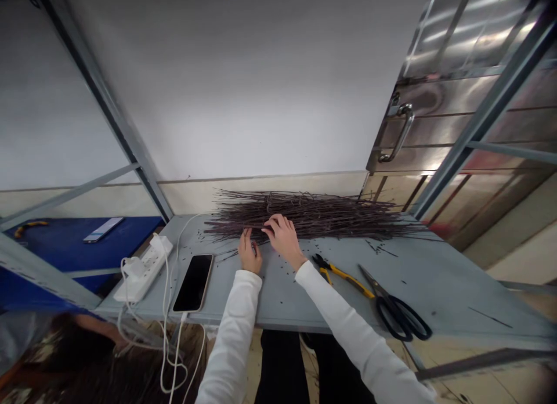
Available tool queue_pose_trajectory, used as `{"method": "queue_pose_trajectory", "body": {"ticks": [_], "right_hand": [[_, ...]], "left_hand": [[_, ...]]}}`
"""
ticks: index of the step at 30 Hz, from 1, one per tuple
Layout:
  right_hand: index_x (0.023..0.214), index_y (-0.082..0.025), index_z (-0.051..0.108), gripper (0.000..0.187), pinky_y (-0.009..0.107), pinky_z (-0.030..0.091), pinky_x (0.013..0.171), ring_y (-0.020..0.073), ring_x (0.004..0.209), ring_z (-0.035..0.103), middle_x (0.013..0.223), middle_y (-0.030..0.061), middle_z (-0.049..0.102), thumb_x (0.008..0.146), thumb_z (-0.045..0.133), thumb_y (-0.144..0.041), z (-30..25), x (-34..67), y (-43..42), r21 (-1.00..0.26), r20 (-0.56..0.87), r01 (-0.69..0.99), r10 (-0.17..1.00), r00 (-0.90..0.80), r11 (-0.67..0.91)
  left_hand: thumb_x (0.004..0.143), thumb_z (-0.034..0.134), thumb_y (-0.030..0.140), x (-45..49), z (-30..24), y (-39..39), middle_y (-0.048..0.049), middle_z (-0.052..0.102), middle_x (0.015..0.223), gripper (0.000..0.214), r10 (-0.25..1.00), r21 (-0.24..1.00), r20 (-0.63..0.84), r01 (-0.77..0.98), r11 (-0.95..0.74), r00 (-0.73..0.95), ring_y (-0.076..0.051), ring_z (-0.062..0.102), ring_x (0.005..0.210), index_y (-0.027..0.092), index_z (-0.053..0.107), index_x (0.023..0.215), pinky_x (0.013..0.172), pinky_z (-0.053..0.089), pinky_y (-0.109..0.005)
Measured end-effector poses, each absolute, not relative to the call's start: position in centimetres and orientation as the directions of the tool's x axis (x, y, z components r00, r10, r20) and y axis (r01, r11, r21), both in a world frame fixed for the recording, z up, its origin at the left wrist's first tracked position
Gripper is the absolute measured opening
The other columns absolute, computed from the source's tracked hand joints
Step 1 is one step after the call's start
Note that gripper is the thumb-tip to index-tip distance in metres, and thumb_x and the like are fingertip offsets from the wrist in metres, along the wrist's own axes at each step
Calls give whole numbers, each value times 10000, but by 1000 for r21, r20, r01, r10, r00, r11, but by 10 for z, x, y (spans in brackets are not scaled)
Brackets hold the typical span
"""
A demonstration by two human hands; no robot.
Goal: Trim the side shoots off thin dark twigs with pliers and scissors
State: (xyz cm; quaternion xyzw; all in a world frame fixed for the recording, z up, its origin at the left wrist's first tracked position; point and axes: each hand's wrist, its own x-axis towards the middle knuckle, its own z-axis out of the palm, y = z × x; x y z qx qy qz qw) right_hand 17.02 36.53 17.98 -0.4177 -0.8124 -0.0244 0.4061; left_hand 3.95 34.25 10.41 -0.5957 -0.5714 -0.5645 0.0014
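Note:
A long heap of thin dark twigs lies along the back of the grey shelf table. My right hand rests at its front edge, thumb and forefinger pinched on dark twigs. Just left of it, my left hand has its fingers curled against the same front strands, apparently gripping them; the exact hold is partly hidden. Both hands are close together but apart. To the right of my right forearm lie yellow-handled pliers and large dark-handled scissors.
Left on the table are a phone and a white power strip with plugs and hanging cables. Metal posts frame both sides. Another phone lies on the blue surface at left. Part of a person shows lower left.

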Motion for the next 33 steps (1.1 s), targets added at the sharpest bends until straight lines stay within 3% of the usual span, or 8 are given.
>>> {"method": "queue_pose_trajectory", "body": {"ticks": [4, 11, 17, 22, 27, 33], "right_hand": [[972, -183, 613, 208, 359, 370, 841, 230, 963, 514, 1041, 90, 573, 953, 457, -320, 186, 174, 367, -305, 688, 689, 652, -319, 658], [954, -194, 605, 171, 349, 388, 832, 221, 950, 536, 1037, 80, 580, 948, 463, -290, 183, 179, 360, -310, 681, 670, 649, -339, 675], [980, -184, 593, 145, 342, 399, 844, 216, 965, 546, 1052, 80, 598, 944, 465, -243, 183, 186, 352, -333, 691, 657, 649, -318, 676], [986, -189, 599, 160, 360, 399, 871, 222, 949, 561, 1039, 79, 633, 944, 445, -183, 195, 194, 351, -327, 711, 639, 627, -318, 696], [960, -190, 612, 172, 381, 424, 843, 244, 909, 564, 954, 88, 658, 930, 448, -150, 199, 197, 353, -298, 730, 617, 591, -345, 728], [911, -194, 620, 154, 371, 445, 848, 241, 901, 567, 918, 84, 658, 913, 475, -142, 198, 204, 347, -249, 760, 569, 523, -387, 784]], "left_hand": [[873, 500, 344, 42, 104, 344, -163, 487, 1398, 468, 727, 691, 649, 575, -438, -225, -282, 407, 1321, 188, 485, 1315, 1087, 293, -477], [883, 514, 470, 66, 112, 355, -157, 494, 1393, 557, 747, 802, 597, 233, -550, -291, -240, 522, 1234, 222, 391, 1366, 996, 438, -386], [862, 578, 447, 71, 114, 375, -83, 691, 992, 351, 750, 815, 546, 27, -579, -374, -207, 661, 937, 159, 609, 1060, 839, 526, -384], [884, 592, 327, 73, 120, 382, -51, 664, 965, 228, 739, 794, 538, -49, -605, -405, -184, 646, 856, 135, 622, 1003, 763, 536, -389], [843, 629, 336, 86, 134, 382, -42, 684, 916, 208, 704, 773, 535, -66, -631, -467, -196, 655, 881, 144, 628, 923, 826, 511, -409], [815, 599, 380, 93, 141, 376, -69, 718, 919, 223, 707, 795, 544, 8, -606, -452, -211, 685, 900, 182, 608, 918, 819, 515, -352]]}}
